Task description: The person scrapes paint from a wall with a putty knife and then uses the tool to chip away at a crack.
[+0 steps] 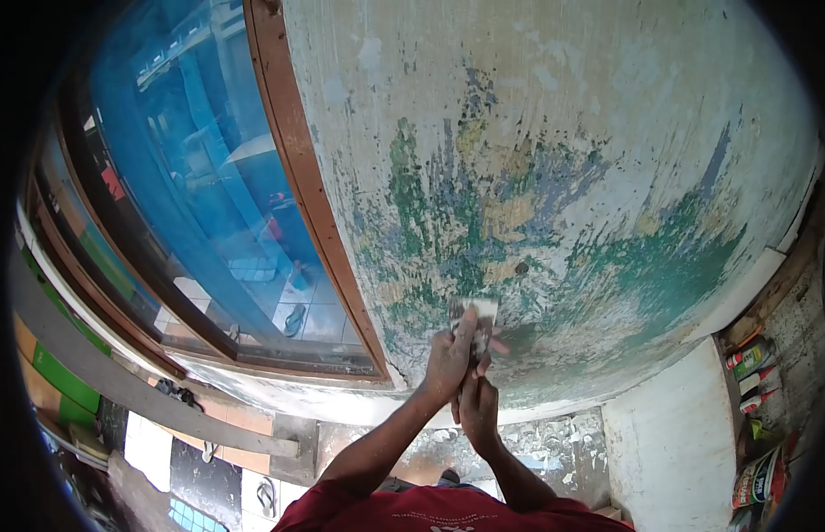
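Both hands (448, 360) tog. on scraper (488, 310) at wall (607, 204), L above R

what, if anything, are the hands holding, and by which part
A scraper: the left hand has its blade end; the right hand is lower, seemingly around the handle, which the hands mostly hide.

From my left hand (448, 359), the wall (625, 195) lies open toward the far side and to the right. On the left, the brown window frame (297, 160) bounds my sideways reach. At the near right, a white panel (669, 443) stands low down, with containers (758, 379) crowding the space beyond it.
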A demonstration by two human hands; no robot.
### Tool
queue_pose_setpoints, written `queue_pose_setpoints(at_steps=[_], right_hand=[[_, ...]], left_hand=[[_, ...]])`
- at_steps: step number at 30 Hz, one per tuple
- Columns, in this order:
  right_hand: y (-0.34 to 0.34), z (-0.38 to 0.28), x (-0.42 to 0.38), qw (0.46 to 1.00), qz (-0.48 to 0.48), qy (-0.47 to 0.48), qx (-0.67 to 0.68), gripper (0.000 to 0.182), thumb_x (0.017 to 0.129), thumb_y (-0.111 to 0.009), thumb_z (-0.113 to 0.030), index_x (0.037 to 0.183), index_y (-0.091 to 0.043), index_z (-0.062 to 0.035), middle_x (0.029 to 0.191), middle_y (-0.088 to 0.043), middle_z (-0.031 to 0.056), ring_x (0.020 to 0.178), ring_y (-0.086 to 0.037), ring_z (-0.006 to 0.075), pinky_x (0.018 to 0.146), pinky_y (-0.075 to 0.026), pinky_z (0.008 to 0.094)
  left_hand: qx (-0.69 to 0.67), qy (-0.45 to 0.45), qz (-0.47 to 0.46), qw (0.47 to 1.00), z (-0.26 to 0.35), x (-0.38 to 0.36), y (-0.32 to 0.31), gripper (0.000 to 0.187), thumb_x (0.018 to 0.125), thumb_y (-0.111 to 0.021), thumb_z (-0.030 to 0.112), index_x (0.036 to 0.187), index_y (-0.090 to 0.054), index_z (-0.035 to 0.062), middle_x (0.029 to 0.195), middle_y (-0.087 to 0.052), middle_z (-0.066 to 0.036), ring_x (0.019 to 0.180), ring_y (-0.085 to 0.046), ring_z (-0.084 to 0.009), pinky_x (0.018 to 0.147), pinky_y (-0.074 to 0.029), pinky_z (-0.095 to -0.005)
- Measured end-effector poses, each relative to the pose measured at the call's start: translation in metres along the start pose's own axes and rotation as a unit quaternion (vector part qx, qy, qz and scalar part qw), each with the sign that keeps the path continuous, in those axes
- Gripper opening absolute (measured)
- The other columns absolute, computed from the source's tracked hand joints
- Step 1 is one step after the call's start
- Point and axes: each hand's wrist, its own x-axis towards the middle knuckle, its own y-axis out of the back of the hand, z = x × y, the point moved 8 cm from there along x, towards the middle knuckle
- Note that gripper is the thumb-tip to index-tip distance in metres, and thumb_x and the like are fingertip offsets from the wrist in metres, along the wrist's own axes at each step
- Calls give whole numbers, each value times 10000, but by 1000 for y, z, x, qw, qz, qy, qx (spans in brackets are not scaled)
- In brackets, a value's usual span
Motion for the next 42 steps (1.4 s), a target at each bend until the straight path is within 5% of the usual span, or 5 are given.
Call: queue_pose_setpoints(at_steps=[2, 3, 7, 15, 42], right_hand=[[2, -14, 7, 996, -14, -55, 74, 330, 963, -295, -224, 754, -444, -17, 480, -399, 11, 326, -364, 67, 299, -265, 217], [2, -10, 6, 994, -42, -92, 35, 263, 922, -380, -193, 861, -499, 33, 488, -466, 137, 415, -525, 247, 412, -401, 336], [1, 0, -9, 998, 12, -51, 27, 334, 964, -286, -223, 774, -459, -9, 487, -393, 5, 338, -349, 57, 298, -263, 217], [6, -9, -13, 991, 10, -128, 40, 328, 937, -359, -210, 750, -490, 26, 436, -446, 94, 375, -505, 185, 351, -349, 303], [7, -15, -11, 996, 68, -26, -61, 344, 956, -317, -230, 761, -473, 6, 435, -400, 25, 317, -385, 83, 302, -287, 240]], left_hand=[[-6, 4, -8, 1000, 4, 3, -1, 533, 926, -350, 432, 867, -603, -34, 667, -636, -100, 404, -450, -64, 365, -348, -205], [7, 8, -11, 1000, 4, 1, 0, 528, 926, -351, 432, 864, -604, -28, 668, -637, -100, 404, -450, -64, 366, -350, -204], [-5, 10, -2, 1000, -6, 0, 2, 547, 924, -326, 455, 855, -599, -14, 672, -640, -92, 406, -451, -62, 362, -344, -215], [-1, 20, -16, 1000, 0, -6, -3, 558, 911, -347, 476, 908, -570, -36, 664, -625, -128, 393, -437, -81, 355, -334, -213], [-53, 53, -19, 997, -6, -6, -5, 539, 900, -381, 484, 895, -580, -17, 693, -638, -120, 409, -438, -71, 376, -341, -208]])
